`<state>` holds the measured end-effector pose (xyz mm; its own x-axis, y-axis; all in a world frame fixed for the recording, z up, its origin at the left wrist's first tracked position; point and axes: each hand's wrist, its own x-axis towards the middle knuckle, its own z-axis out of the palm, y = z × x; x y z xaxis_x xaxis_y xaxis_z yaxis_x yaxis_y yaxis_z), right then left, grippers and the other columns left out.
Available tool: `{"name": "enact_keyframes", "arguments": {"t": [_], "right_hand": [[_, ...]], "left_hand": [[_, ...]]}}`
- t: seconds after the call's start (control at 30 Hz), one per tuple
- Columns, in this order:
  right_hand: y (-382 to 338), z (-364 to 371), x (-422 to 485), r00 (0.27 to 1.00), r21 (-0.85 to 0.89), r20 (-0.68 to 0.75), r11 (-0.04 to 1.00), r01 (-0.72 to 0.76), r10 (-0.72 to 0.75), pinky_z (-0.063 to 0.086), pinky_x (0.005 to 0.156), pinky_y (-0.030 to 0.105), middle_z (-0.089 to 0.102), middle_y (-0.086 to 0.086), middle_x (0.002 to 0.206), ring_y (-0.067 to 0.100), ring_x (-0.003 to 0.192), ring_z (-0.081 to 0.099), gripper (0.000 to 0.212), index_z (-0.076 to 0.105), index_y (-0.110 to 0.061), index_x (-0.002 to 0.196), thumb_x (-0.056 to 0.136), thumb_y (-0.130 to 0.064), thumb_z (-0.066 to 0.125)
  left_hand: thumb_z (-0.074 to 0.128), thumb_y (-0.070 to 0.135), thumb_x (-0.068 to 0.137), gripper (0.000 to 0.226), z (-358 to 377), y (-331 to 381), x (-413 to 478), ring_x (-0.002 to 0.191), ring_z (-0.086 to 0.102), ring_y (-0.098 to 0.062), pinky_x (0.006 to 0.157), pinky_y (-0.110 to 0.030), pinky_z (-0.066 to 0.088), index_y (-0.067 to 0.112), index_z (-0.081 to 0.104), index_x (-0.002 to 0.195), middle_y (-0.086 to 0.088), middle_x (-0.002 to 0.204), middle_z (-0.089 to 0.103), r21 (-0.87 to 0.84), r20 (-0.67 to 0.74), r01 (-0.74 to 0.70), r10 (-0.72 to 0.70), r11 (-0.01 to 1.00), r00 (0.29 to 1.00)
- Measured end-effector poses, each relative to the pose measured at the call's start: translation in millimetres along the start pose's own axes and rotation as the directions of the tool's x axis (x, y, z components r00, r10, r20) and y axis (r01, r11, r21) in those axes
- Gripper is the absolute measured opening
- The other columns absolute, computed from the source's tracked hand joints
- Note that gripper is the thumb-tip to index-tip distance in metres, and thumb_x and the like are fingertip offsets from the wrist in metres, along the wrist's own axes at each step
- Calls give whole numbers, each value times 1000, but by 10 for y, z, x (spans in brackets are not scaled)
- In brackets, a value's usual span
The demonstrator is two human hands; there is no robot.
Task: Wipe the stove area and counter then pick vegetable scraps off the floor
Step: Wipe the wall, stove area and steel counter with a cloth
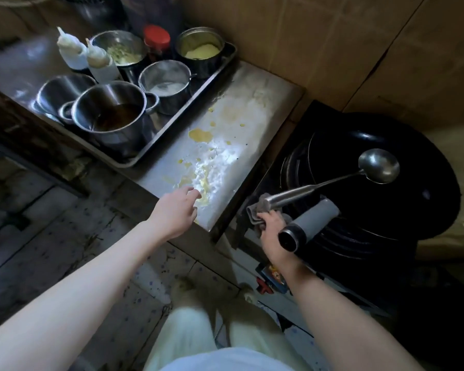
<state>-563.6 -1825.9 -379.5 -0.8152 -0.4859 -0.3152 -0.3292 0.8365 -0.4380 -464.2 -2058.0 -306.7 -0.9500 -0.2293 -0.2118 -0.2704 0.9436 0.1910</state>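
Right hand [272,226] grips grey rag [255,213] beside wok [402,188]; left hand [176,210] over counter [241,124] spill

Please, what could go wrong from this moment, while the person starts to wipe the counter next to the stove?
1. The right hand grips the grey cloth directly under the ladle handle, which rests on the wok; pulling the cloth out may tip the ladle.
2. The yellow spill lies near the counter front edge, so wiping could push it onto the floor.
3. The bare left hand hovers near the spill and may smear it.
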Motion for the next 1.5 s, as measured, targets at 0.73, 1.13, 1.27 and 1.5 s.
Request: {"name": "enact_keyframes", "arguments": {"t": [0.73,1.13,1.27,1.5], "right_hand": [[-1389,323,-159,745,719,-231,625,-303,626,49,80,25,63,-1,103,18,98,60,27,63,-18,99,87,5,55],[-1982,924,18,872,273,-212,883,-381,442,30,111,31,28,-2,155,17,146,16,37,58,-23,116,91,3,49],[-2041,975,72,882,126,-195,903,-411,429,39,103,34,20,-1,158,19,147,11,38,53,-26,117,92,2,47],[-2136,1025,175,943,-64,-145,949,-310,298,39,103,38,16,10,158,27,146,14,48,48,-16,124,82,5,62]], "left_hand": [[45,21,97,34,-554,-1219,782,119,50,-24,93,-37,44,17,48,131,-2,141,43,-52,115,-368,372,928,921],[48,22,95,31,-377,-1474,619,113,53,-22,88,-35,45,19,51,127,0,136,46,-82,112,-396,404,914,908],[50,22,95,31,-350,-1552,570,112,55,-23,87,-35,47,19,52,126,-1,137,47,-79,93,-391,397,917,913],[53,23,94,30,-303,-1699,484,109,59,-20,85,-32,51,20,53,125,0,137,48,-94,72,-351,358,932,931]]}}
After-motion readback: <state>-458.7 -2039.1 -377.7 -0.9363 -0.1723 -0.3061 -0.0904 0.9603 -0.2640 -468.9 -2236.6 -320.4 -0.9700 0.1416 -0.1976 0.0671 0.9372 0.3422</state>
